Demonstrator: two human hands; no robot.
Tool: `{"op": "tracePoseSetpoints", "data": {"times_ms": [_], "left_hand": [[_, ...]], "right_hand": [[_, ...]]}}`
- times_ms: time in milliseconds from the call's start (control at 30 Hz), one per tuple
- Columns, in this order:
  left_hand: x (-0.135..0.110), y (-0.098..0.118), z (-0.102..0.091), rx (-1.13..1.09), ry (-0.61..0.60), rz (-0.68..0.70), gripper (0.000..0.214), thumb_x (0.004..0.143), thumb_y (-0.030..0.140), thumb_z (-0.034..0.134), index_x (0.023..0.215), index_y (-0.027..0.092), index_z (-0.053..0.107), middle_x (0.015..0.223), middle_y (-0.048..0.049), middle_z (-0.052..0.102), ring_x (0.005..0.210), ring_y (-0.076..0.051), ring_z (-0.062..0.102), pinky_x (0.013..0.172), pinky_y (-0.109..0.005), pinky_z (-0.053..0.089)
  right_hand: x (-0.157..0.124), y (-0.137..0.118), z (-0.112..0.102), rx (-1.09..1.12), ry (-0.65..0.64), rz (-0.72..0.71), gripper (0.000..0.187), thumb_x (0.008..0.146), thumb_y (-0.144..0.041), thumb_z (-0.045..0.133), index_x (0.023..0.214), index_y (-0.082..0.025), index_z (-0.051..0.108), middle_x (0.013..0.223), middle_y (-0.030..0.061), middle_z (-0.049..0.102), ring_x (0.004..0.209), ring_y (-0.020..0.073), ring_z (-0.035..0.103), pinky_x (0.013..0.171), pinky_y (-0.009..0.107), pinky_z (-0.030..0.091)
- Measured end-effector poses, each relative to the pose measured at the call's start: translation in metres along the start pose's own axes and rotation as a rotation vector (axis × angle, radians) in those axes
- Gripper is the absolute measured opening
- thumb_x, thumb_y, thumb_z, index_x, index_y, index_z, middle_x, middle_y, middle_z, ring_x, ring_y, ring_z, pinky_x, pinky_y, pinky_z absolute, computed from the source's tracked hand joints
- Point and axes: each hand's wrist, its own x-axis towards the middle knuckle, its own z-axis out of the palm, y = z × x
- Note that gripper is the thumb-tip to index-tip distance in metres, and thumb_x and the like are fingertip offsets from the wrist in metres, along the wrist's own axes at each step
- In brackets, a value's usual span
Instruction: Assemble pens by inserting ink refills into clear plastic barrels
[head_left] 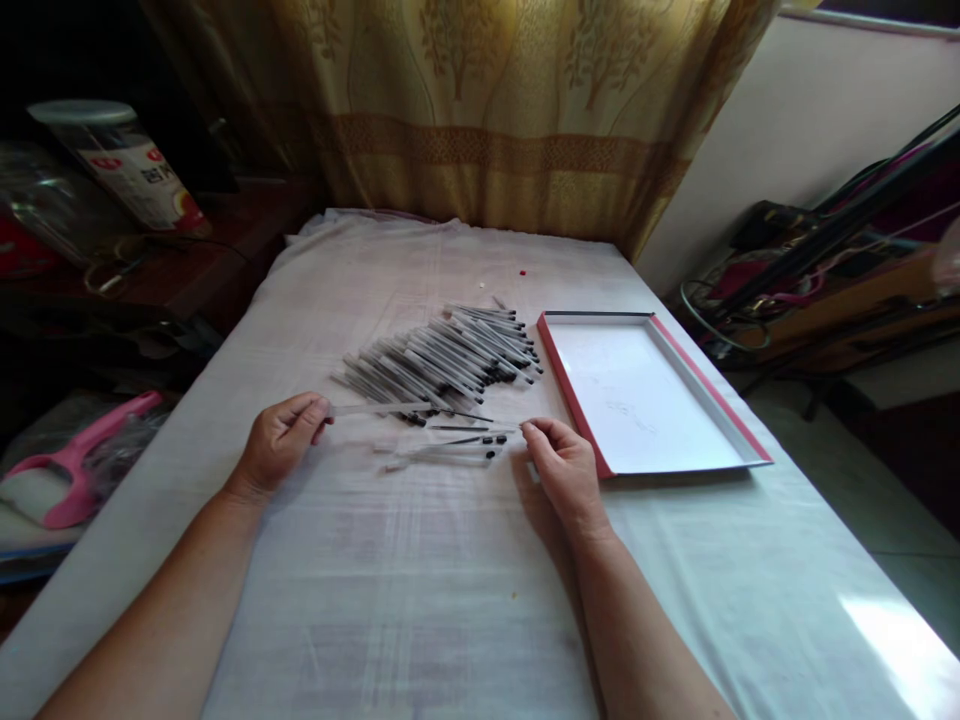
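Observation:
My left hand (289, 440) is closed on a clear pen barrel (375, 408), pinching its left end so that it points right. My right hand (559, 465) pinches the right end of a thin pen refill (472, 416) with dark ink. The refill's left end lies close to the barrel's right end; whether it sits inside I cannot tell. Just below, a few loose clear pens and refills (442, 455) with black ends rest on the cloth. Beyond my hands spreads a big pile of clear pens (442, 355), most with their black ends to the right.
A shallow box lid (570, 400) with red sides and a white inside lies right of the pile. Small red (523, 273) and pale bits dot the cloth (337, 600). On the left are a pink-handled roller (82, 460) and a lidded canister (135, 175). A curtain (480, 130) hangs behind.

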Motion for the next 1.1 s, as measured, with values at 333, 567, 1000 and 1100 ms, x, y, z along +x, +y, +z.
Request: {"op": "tracePoseSetpoints", "data": {"times_ms": [333, 567, 1000, 1100], "left_hand": [[-0.006, 0.024, 0.012, 0.003, -0.082, 0.033, 0.039, 0.089, 0.047, 0.046, 0.060, 0.021, 0.050, 0.053, 0.0031, 0.047, 0.052, -0.013, 0.049, 0.054, -0.025, 0.042], [-0.018, 0.056, 0.038, 0.016, -0.205, 0.165, 0.033, 0.092, 0.042, 0.043, 0.073, 0.020, 0.057, 0.059, 0.0018, 0.054, 0.061, -0.014, 0.054, 0.059, -0.023, 0.044], [-0.019, 0.057, 0.042, -0.030, -0.394, 0.160, 0.039, 0.095, 0.043, 0.039, 0.066, 0.020, 0.052, 0.058, 0.0025, 0.051, 0.057, -0.013, 0.050, 0.056, -0.023, 0.042], [-0.014, 0.047, 0.035, -0.193, -0.439, -0.034, 0.043, 0.093, 0.050, 0.042, 0.061, 0.021, 0.045, 0.051, 0.0045, 0.043, 0.048, -0.011, 0.041, 0.047, -0.022, 0.036]], "right_hand": [[-0.005, 0.001, 0.004, -0.294, -0.100, -0.183, 0.030, 0.084, -0.041, 0.056, 0.097, -0.021, 0.073, 0.090, 0.0072, 0.073, 0.076, 0.0203, 0.065, 0.074, 0.033, 0.050], [-0.020, -0.021, 0.010, -0.133, -0.226, -0.242, 0.038, 0.091, -0.046, 0.048, 0.069, -0.020, 0.067, 0.066, 0.0031, 0.066, 0.064, 0.0174, 0.061, 0.062, 0.027, 0.046], [-0.024, -0.030, 0.016, 0.082, -0.312, -0.203, 0.032, 0.087, -0.040, 0.056, 0.063, -0.020, 0.064, 0.056, 0.0004, 0.059, 0.055, 0.0144, 0.054, 0.055, 0.026, 0.044], [-0.027, -0.033, 0.016, 0.057, -0.305, -0.318, 0.023, 0.086, -0.034, 0.057, 0.070, -0.020, 0.068, 0.064, 0.0018, 0.063, 0.061, 0.0155, 0.058, 0.059, 0.027, 0.046]]}}
